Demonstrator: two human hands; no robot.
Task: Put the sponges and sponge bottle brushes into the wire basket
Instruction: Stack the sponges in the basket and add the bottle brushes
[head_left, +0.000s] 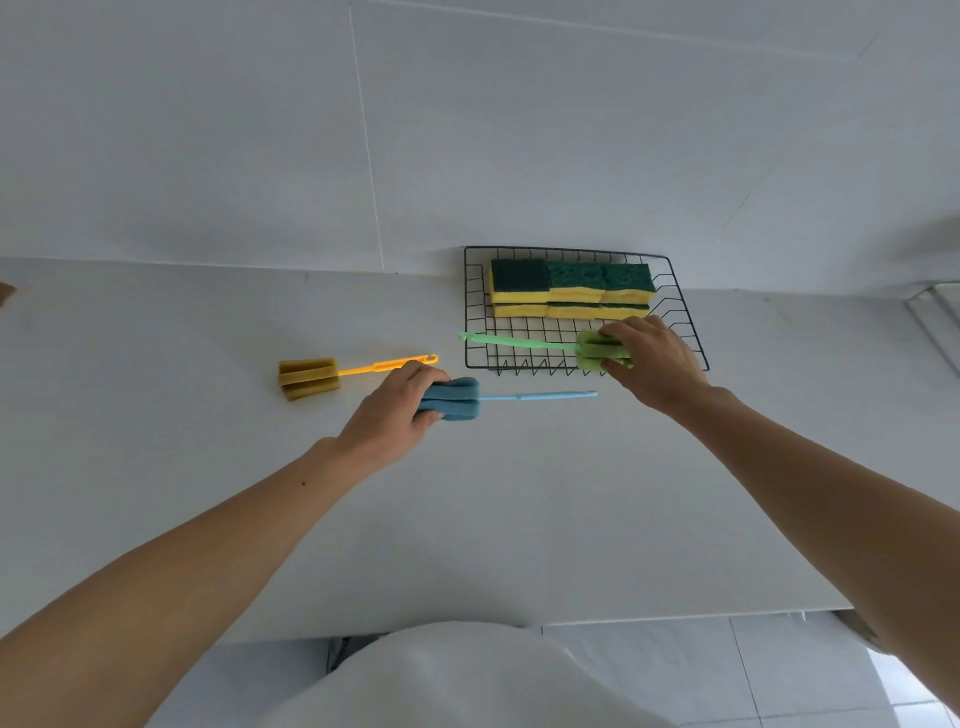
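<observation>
Grips closed — green brush (602, 352), blue brush (452, 399)

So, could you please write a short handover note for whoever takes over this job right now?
Left hand: gripping the blue brush by its sponge head, over the counter.
Right hand: holding the green brush over the wire basket, handle sticking past its left edge.
Done: sponges stacked along the basket's back.
Left: settle green, add blue, then the yellow brush lying on the counter.

Black wire basket (691, 332), green-topped yellow sponges (571, 288), pale green brush (592, 351), blue brush (457, 399), yellow brush (311, 378), white worktop (519, 519)
</observation>
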